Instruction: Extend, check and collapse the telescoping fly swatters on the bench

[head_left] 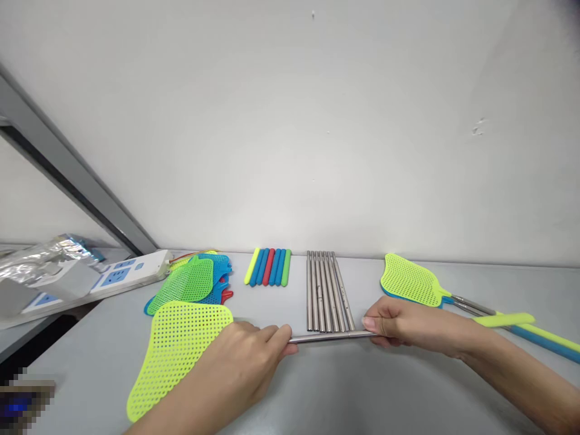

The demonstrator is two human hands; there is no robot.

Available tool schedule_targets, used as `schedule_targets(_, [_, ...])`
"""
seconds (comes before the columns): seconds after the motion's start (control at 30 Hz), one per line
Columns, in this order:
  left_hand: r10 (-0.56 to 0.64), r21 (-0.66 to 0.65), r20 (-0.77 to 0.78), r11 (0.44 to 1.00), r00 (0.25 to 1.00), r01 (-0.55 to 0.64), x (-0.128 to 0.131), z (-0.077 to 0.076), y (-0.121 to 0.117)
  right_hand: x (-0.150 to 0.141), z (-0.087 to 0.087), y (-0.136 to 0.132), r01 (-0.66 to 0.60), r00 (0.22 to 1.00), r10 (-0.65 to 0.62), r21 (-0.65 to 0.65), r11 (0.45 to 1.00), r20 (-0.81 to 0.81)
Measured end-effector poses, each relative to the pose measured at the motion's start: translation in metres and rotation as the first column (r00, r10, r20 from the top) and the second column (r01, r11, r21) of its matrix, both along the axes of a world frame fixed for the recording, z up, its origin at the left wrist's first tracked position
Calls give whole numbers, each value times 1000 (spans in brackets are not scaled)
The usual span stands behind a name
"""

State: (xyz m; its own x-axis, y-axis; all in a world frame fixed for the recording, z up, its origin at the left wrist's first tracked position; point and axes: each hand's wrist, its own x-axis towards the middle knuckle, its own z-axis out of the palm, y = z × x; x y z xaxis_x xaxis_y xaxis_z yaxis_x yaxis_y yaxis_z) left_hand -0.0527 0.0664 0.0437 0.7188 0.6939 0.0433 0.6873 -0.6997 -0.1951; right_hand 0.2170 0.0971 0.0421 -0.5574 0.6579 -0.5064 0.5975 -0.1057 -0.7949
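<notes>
My left hand [244, 359] and my right hand [410, 326] each pinch one end of a thin metal rod [333, 336], held level just above the grey table [353, 393]. My left hand lies partly over a yellow-green fly swatter head [176, 350]. Just behind the held rod is a row of several metal rods [327, 291] lying side by side. Several coloured handle grips [268, 267], yellow, blue, red and green, lie in a row further left.
A pile of green, blue and red swatter heads [193, 283] sits at the left. Assembled swatters [417, 283] with long handles lie at the right. A white power strip [109, 279] and crumpled foil [40, 260] rest at the far left. A white wall stands close behind.
</notes>
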Motion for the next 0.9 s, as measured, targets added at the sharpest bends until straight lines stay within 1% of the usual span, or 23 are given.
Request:
schedule_targets(0.07, [-2, 32, 2, 999, 1000, 2, 1, -2, -1, -1, -2, 1, -9, 999, 7, -60, 998, -39])
schedule_targets(0.17, [-5, 38, -12, 999, 1000, 6, 2, -5, -2, -6, -1, 0, 6, 998, -13, -117, 993, -59])
schedule_targets(0.33, [-4, -5, -17, 1000, 1000, 4, 1, -10, -8, -16, 0, -7, 59, 997, -67, -157, 986, -46])
schedule_targets(0.47, [-2, -49, -33, 999, 999, 0, 5, -14, -10, -22, -4, -10, 100, 992, -114, -217, 971, -49])
schedule_targets(0.57, [-1, -66, -24, 998, 1000, 0, 8, -17, -10, -25, -7, -11, 104, 991, -120, -226, 968, -58])
schedule_targets(0.73, [-36, -99, 12, 994, 999, 37, 9, -22, -11, -30, -11, -15, 139, 989, -146, -227, 964, -13])
schedule_targets(0.9, [-27, -123, 23, 992, 999, 30, 10, -27, -16, -34, -16, -20, 142, 989, -148, -234, 962, -6])
